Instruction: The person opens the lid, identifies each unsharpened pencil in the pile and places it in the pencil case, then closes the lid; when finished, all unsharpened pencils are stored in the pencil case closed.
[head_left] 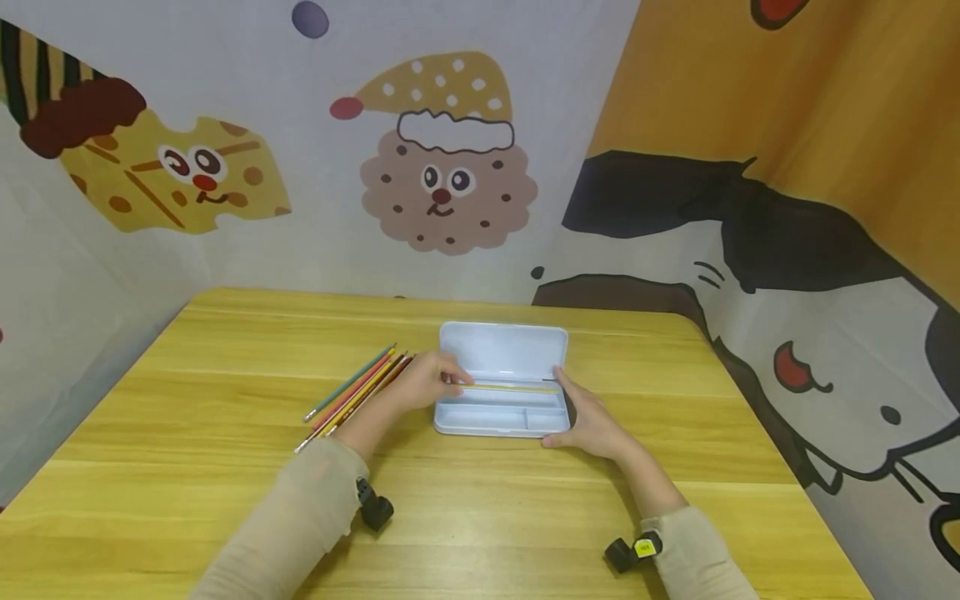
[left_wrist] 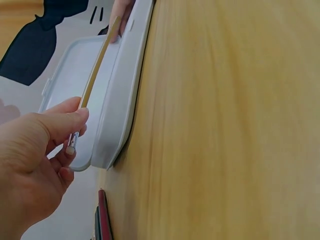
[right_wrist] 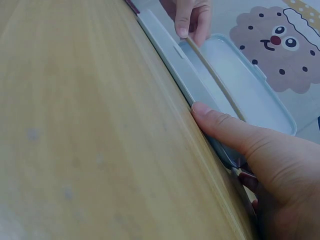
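Your right hand (head_left: 592, 422) grips the right end of the white pencil case (head_left: 487, 432), thumb on the near corner and fingers round towards the hinge; in the right wrist view most of those fingers are hidden. Your left hand (head_left: 426, 379) reaches in from the left, pinching a yellow pencil (head_left: 510, 387) between thumb and fingertips close to its eraser end. You have that pencil lengthwise over the rear trough (head_left: 495, 397), its far end pointing towards your right hand; you cannot tell whether it touches the case floor.

The case sits on the wooden table (head_left: 480, 517) with its front edge towards you. Nearest you, a divider splits the front row into a long compartment (head_left: 480, 417) on the left and a short one (head_left: 546, 418) on the right. The rear trough lies behind them, and the lid (head_left: 502, 350) leans back beyond it. To your left, partly behind your wrist, lies a loose bundle of coloured pencils (head_left: 360, 397), apart from the case. Farthest off hangs a cloth printed with a cookie face (head_left: 450, 204).
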